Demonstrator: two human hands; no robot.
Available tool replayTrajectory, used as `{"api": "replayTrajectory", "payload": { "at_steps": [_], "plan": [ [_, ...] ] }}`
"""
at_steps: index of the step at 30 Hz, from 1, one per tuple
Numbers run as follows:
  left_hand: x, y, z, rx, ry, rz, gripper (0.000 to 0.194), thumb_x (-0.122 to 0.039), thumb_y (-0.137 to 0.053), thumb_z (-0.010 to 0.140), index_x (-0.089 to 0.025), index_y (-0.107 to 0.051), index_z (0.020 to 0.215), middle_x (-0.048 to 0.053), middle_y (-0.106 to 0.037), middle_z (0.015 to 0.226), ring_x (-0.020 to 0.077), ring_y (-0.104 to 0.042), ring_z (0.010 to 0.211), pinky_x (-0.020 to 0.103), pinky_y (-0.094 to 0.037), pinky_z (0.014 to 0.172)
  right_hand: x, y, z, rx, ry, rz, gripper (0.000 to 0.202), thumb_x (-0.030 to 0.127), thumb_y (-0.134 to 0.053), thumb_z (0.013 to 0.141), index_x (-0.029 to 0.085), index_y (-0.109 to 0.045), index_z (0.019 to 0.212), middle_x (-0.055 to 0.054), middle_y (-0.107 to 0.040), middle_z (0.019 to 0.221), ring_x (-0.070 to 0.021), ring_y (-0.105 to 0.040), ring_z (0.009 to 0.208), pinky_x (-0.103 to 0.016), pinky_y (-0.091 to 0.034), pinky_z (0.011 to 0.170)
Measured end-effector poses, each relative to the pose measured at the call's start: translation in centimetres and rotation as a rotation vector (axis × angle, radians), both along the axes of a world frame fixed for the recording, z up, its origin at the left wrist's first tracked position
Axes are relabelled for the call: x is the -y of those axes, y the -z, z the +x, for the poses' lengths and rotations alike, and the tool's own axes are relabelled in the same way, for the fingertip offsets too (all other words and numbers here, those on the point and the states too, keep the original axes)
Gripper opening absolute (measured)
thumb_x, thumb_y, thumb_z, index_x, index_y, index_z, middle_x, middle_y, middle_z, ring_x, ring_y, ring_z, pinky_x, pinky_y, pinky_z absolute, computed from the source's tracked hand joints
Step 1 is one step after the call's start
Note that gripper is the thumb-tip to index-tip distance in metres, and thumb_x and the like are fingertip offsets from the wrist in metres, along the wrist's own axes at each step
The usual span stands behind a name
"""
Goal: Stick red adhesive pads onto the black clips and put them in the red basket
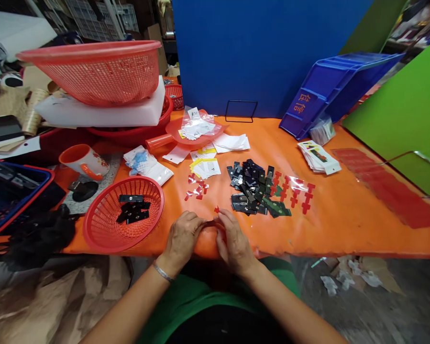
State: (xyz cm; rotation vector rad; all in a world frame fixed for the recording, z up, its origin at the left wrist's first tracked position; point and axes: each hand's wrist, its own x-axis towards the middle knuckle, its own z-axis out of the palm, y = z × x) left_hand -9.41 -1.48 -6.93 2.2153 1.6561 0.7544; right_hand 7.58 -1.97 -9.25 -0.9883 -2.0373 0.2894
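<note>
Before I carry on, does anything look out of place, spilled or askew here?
Yes, two things. At the back right of the orange table, the blue crate appears tipped at an angle rather than sitting flat. On the floor at right, crumpled pale scraps lie by brown cardboard, like stray litter.

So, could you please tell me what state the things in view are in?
Left hand: closed on a thin dark strip
Right hand: fingers curled, grip unclear
Small red piece: at the right fingertips
Front red basket: upright, dark pieces inside
Upper red basket: upright, on white foam
Blue crate: tilted
Mug: uncovered, contents unclear
Dark pile: loosely heaped
</note>
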Motion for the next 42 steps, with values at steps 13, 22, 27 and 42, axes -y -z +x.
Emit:
{"api": "replayTrajectory", "payload": {
  "at_steps": [13, 22, 27, 42],
  "plan": [
    [-0.7, -0.7, -0.2, -0.078, 0.019, -0.051, 0.024, -0.028, -0.049, 0.088, -0.019, -0.07, 0.08, 0.005, -0.061, 0.073, 0.0159, -0.055, 0.073, 0.027, -0.043, 0.067, 0.1, 0.1, 0.0, -0.074, -0.02, 0.022, 0.064, 0.002, -0.043, 0.083, 0.023, -0.023, 0.14, -0.014, -0.044, 0.132, -0.0266, -0.039, 0.127, -0.051, -0.046, 0.098],
    [-0.9, -0.8, -0.4, -0.104, 0.064, -0.084, 0.023, -0.026, -0.05, 0.088, -0.019, -0.07, 0.079, 0.006, -0.06, 0.072, 0.0168, -0.054, 0.075, 0.028, -0.042, 0.068, -0.1, 0.6, -0.1, -0.061, 0.006, -0.04, 0.061, 0.004, -0.041, 0.083, 0.023, -0.027, 0.139, -0.014, -0.046, 0.128, -0.0257, -0.045, 0.122, -0.047, -0.05, 0.094],
    [-0.8, -0.9, -0.2, -0.095, 0.03, -0.074, 0.022, -0.027, -0.05, 0.088, -0.019, -0.07, 0.083, 0.006, -0.062, 0.076, 0.0175, -0.056, 0.077, 0.028, -0.043, 0.07, -0.1, 0.3, -0.3, -0.142, -0.024, -0.082, 0.055, 0.005, -0.043, 0.084, 0.023, -0.033, 0.134, -0.014, -0.048, 0.126, -0.025, -0.045, 0.122, -0.048, -0.047, 0.097],
    [2.6, -2.6, 4.4, 1.284, -0.255, -0.842, 0.033, -0.03, -0.07, 0.07, -0.011, -0.055, 0.093, 0.009, -0.071, 0.079, 0.0156, -0.067, 0.067, 0.028, -0.055, 0.067, 1.0, -4.9, 1.1, -0.715, 0.166, -0.75, 0.022, 0.036, -0.067, 0.074, 0.02, -0.054, 0.081, 0.0, -0.058, 0.074, -0.0128, -0.055, 0.063, -0.024, -0.047, 0.058]
  ]
}}
